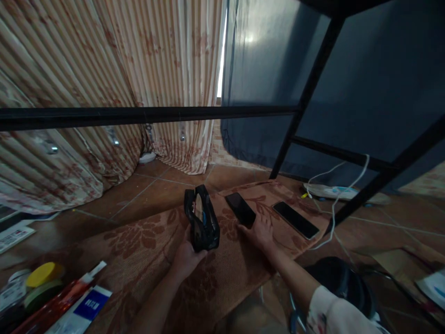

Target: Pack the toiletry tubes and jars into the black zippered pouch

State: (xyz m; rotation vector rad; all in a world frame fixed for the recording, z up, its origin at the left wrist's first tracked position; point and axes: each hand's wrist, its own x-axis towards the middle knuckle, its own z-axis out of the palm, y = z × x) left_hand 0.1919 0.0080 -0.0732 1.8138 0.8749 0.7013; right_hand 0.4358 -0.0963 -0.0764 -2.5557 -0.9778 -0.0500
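Observation:
My left hand (187,260) is closed around the near end of a black case (212,232), which stands open at the top over the cloth. Something pale and a bit of blue show inside the case, too small to name. My right hand (261,231) grips the near end of a dark smartphone (239,207), its thumb at the left and its fingers at the right. The phone lies on or just above the cloth; I cannot tell which. To the right of that hand a second smartphone (295,220) lies flat, screen dark.
A brown patterned cloth (139,236) covers the low surface. Tubes (92,304) and a yellow lid (44,274) sit at lower left. A black metal frame (156,114) crosses ahead, with a white cable (334,208) hanging at right. Beyond are curtains (167,55) and a skateboard (333,191).

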